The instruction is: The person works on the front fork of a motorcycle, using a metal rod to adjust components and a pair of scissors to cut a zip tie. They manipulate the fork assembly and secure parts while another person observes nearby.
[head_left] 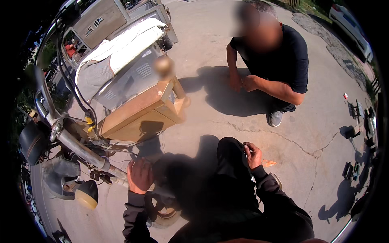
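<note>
A metal fork tube (pixel 83 152) slants down from the handlebar of a cargo tricycle on my left. My left hand (pixel 140 176) lies across its lower end, knuckles up and fingers bent over the far side; the fingertips are hidden. Below that hand, a wheel with a rusty hub (pixel 166 212) shows partly behind my sleeve. My right hand (pixel 253 156) is beside my dark-trousered knee (pixel 231 150), away from the tricycle. Its fingers are curled together around a small dark thing too small to name.
A brown boxy panel (pixel 137 115) and white seat cover (pixel 121 44) belong to the tricycle. Black mirrors or lamps (pixel 60 178) stick out at left. Another person (pixel 279 60) squats ahead, hands together. Tools or parts (pixel 350 170) lie on the cracked concrete (pixel 283 154) at right.
</note>
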The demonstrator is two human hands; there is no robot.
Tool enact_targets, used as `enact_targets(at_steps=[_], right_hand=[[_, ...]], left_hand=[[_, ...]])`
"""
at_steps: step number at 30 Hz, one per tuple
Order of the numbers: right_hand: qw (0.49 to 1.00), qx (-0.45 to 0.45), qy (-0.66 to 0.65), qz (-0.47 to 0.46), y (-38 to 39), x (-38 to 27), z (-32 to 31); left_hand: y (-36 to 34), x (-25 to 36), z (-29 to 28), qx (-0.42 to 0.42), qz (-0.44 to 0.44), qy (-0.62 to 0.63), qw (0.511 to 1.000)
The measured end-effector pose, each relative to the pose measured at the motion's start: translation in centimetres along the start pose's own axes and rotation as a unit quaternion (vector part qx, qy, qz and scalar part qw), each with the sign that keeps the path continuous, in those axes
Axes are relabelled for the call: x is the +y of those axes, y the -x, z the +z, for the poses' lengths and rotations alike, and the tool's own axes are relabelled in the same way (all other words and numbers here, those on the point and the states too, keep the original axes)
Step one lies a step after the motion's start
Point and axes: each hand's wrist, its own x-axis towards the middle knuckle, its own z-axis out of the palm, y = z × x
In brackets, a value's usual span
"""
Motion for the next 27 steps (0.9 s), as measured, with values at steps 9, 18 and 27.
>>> enact_targets(at_steps=[9,18,27], right_hand=[[0.832,-0.502,-0.231,0.045,3.9,-20.9,13.3],[0.59,-0.751,-0.215,0.204,4.6,-27.5,17.9],[0.592,-0.788,-0.004,0.166,4.7,-30.3,22.4]], left_hand=[[-5.3,7.5,-4.5,0.041,-0.087,0.372,0.923],[-3.7,5.0,-11.2,-0.05,-0.057,0.498,0.864],[-1.2,3.7,-12.6,-0.005,-0.213,0.5,0.84]])
